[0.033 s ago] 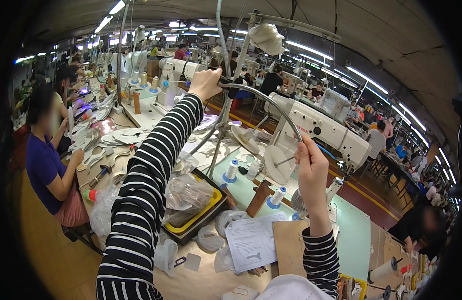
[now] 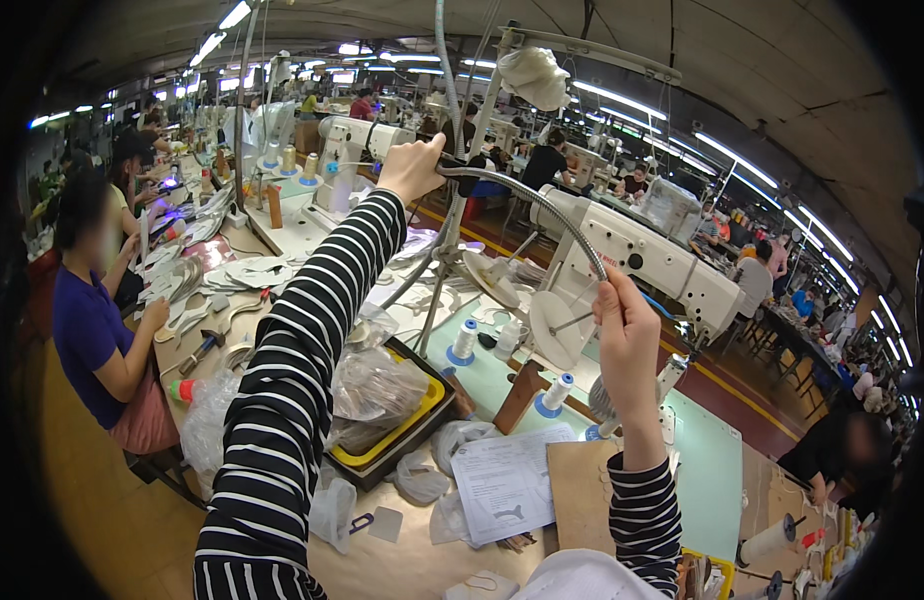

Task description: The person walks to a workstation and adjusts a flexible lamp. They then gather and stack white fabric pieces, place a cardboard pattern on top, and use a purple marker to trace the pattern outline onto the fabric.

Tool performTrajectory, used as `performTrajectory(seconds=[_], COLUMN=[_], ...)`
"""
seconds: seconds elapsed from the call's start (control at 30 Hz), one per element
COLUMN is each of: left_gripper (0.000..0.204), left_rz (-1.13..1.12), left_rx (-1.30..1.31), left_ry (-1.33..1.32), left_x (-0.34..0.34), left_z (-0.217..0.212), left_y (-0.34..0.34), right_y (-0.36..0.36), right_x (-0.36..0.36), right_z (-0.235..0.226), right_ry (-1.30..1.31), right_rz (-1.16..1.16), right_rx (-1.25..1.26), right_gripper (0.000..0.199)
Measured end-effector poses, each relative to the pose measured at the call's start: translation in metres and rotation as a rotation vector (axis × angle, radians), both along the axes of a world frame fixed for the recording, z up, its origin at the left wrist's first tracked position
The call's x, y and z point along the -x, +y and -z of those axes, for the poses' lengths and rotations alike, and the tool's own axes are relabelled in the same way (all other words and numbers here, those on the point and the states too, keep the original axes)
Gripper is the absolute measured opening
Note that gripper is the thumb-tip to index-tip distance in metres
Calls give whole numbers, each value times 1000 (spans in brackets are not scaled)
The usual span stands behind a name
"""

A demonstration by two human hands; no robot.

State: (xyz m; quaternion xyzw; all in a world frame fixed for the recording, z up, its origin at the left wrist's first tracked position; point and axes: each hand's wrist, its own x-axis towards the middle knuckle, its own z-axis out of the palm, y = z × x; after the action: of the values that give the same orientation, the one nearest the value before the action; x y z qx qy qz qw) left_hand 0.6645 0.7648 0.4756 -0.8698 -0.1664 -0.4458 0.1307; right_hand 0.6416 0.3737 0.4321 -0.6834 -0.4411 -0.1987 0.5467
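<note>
Both my arms, in black-and-white striped sleeves, reach out over the table. My left hand (image 2: 412,167) is closed at the far end of a flexible metal gooseneck (image 2: 572,226), by a dark joint on an upright pole; its fingertips are partly hidden. Bending down to the right, the gooseneck runs into my right hand (image 2: 625,325), whose thumb and fingers pinch its near end. Just below that hand is a grey ribbed piece (image 2: 599,398), partly covered by my wrist. Behind the gooseneck stands a white sewing machine (image 2: 647,250).
Thread cones (image 2: 463,342) stand on the pale green tabletop (image 2: 707,480). Nearer are a printed sheet (image 2: 507,475), brown cardboard (image 2: 580,490) and a black-and-yellow tray (image 2: 434,398) with bagged pieces. A person in purple (image 2: 87,320) sits at the left, near a hammer (image 2: 204,345).
</note>
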Motion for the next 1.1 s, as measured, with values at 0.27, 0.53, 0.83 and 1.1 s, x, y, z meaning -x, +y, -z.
performTrajectory(seconds=[0.27,0.53,0.83,1.1], left_gripper=[38,54,101,65], left_rz=[11,112,424,873], left_rx=[98,235,753,1267], left_ry=[-64,-203,-330,-65], left_x=[-9,-22,2,70], left_z=[8,23,117,177], left_y=[-1,0,-48,-143], right_y=[0,5,12,23], right_x=[-17,7,38,40], right_z=[-42,-35,-3,20], right_ry=[-304,-213,-20,109], right_rz=[146,72,-92,-216], right_rx=[59,194,363,256], right_gripper=[25,25,26,27])
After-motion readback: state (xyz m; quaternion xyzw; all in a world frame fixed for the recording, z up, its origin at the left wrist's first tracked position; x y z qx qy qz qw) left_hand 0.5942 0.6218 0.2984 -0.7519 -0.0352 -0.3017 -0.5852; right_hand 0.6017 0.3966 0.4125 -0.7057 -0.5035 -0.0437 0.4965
